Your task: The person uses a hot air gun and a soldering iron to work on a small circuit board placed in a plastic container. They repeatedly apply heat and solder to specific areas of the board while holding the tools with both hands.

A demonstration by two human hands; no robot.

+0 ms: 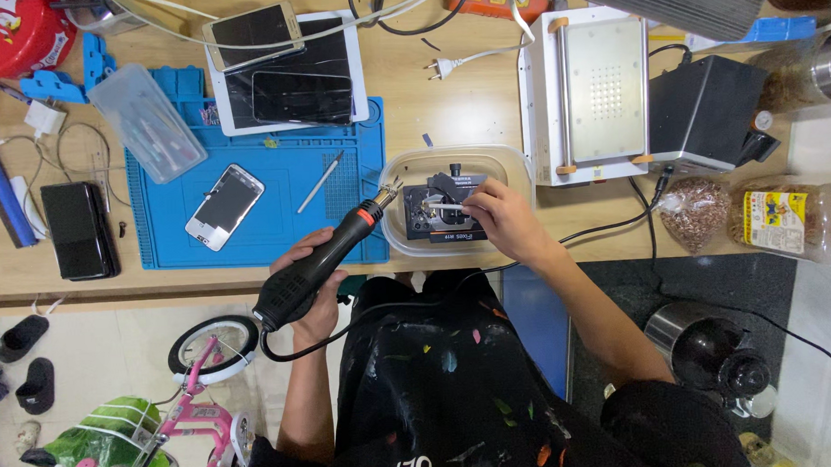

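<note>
**Hot-air tool and tweezers meet over a small fixture in a clear tub**

The left hand point(309, 285) has its fingers point(292, 257) wrapped fully closed around the black handle of a hot-air tool point(320, 264). The tool lies slanted, its metal nozzle pointing up and to the right, the tip reaching just over the rim of the clear plastic tub point(515, 170). A black cable runs from the butt of the handle down past the person's lap. The left forearm comes up from below, nearly vertical in the view, the wrist held off the edge of the wooden surface point(448, 103).

The right hand point(504, 218) is inside the tub, its fingers point(479, 200) pinched closed on slim metal tweezers point(444, 208) that point left. The tweezer tips rest over a small black fixture point(438, 219) sitting in the tub; whether they touch it cannot be told. The right forearm slants down and to the right, crossing the surface's front edge.

Left of the tub lies a blue work mat point(277, 229) carrying a white phone point(225, 205) face up and a thin silver tool point(320, 182). Right of the tub stands a white heating plate machine point(584, 89).
</note>
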